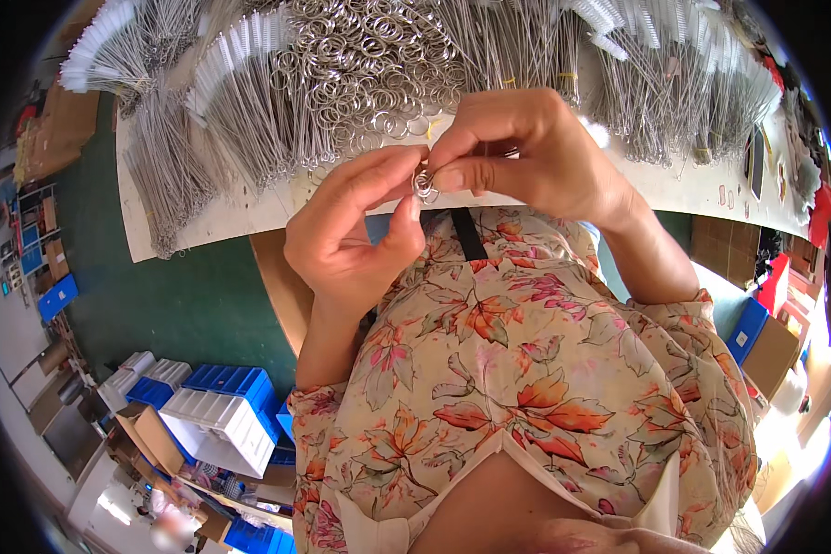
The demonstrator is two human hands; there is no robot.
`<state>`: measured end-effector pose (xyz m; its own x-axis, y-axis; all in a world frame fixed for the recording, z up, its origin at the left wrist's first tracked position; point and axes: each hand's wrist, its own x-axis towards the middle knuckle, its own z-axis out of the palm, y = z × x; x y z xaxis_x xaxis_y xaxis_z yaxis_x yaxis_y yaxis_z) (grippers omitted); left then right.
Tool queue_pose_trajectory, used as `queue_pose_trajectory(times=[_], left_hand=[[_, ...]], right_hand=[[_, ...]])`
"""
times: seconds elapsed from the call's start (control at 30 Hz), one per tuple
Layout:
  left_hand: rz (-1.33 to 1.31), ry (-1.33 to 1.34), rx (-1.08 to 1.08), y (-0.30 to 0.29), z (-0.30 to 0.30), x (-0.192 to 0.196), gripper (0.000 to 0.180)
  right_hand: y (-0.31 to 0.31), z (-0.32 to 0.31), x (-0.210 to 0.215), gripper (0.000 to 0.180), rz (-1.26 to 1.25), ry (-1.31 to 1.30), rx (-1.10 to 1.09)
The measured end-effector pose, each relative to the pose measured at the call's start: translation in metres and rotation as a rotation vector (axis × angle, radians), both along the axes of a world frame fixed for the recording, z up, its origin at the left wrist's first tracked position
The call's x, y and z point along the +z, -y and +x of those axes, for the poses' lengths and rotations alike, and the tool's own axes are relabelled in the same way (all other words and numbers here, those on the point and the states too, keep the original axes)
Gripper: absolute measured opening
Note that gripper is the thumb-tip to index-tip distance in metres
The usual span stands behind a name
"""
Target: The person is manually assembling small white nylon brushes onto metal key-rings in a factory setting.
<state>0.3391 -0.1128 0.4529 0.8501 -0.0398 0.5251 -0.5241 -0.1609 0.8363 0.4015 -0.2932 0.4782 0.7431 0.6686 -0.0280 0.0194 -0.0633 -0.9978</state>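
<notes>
Near the centre of the frame, slightly above the middle: a small metal ring pinched between both hands, above the front edge of the counter.

Left hand: thumb and forefinger closed on the ring from below and from the left side. Right hand: fingertips closed tight on the same ring from the right, other fingers curled over it. Grip on both sides nearly shut, only the thin wire between the pads. Not possible to tell if a second ring or a brush wire is also inside.

For a good result, probably best to hold the ring by the edges, steady with the left, turn with the right, no bending of the wire.

Upper centre: pile of loose rings. Upper left and upper right: bundles of wire brushes.
</notes>
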Motion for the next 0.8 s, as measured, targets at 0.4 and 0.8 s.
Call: queue_pose_trajectory(times=[0.4, 0.8], left_hand=[[-0.18, -0.219, -0.024, -0.001, 0.002, 0.001, 0.031], [-0.126, -0.229, -0.114, 0.002, 0.019, -0.001, 0.03]], right_hand=[[0.0, -0.014, -0.015, 0.011, 0.108, -0.002, -0.093], [0.001, -0.009, -0.016, 0.011, 0.051, 0.019, -0.24]])
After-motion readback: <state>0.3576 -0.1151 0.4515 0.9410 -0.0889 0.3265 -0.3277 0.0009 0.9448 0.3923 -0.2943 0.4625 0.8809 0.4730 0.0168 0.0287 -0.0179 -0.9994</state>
